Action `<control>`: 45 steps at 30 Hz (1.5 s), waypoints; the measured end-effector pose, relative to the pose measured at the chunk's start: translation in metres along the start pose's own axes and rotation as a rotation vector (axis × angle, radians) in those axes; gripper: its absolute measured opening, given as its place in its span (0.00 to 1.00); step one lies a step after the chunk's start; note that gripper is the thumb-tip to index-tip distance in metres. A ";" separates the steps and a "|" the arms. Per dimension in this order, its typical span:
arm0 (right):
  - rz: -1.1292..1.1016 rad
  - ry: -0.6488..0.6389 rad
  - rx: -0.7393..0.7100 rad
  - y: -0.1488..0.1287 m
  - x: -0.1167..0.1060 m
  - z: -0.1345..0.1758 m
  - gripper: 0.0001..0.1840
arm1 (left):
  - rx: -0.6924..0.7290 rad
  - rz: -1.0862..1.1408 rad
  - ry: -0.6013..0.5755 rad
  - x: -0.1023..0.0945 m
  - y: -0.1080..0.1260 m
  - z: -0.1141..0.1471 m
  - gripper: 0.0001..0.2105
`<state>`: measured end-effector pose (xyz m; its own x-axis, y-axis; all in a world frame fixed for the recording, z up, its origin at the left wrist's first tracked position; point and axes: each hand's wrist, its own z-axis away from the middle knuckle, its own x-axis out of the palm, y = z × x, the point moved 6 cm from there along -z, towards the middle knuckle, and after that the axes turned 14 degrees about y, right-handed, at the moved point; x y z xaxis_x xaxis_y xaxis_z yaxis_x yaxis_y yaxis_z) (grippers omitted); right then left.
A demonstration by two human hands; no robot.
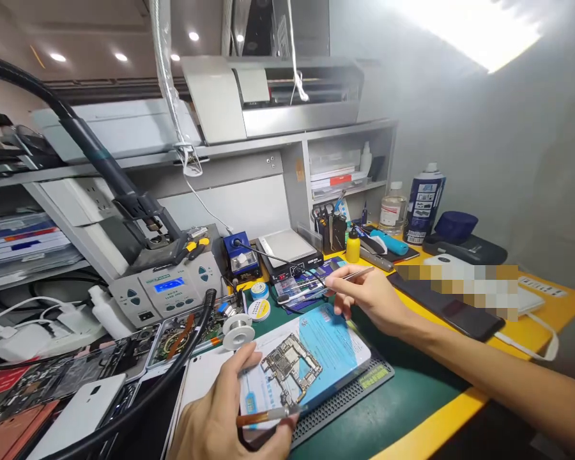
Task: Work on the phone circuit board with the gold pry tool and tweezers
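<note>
Bare copper and grey shielding mark the circuit board (291, 369), seen from the head camera lying on a blue card (326, 345) over a grey work mat (364, 390) at the near centre. The left hand (230, 415) is closed on a slim orange-handled tool (268, 416) at the board's near edge. The right hand (368, 297), farther right, is pinched shut on metal tweezers (349, 276). Steadier work would likely be had with the board pressed flat and the tweezers brought in low.

blue spray can (424, 202) | yellow bottle (352, 245) | solder spool (238, 332) | rework station (165, 287)
</note>
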<state>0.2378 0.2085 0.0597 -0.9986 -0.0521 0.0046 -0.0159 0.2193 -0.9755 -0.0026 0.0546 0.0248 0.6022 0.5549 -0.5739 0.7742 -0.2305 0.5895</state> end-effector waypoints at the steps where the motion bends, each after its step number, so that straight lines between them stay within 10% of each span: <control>1: 0.006 0.006 -0.007 0.001 0.000 0.000 0.15 | 0.010 0.013 -0.008 -0.001 0.000 -0.002 0.39; 20: 0.011 0.269 0.088 0.022 -0.024 0.029 0.18 | -0.067 0.015 0.196 -0.035 -0.025 -0.050 0.16; 45: 0.318 0.530 -0.250 0.003 -0.039 0.035 0.14 | -0.160 0.049 0.494 -0.074 -0.040 -0.056 0.15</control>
<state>0.2786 0.1771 0.0487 -0.8448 0.5246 -0.1050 0.3362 0.3678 -0.8670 -0.0889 0.0677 0.0761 0.4432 0.8665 -0.2296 0.6846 -0.1619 0.7107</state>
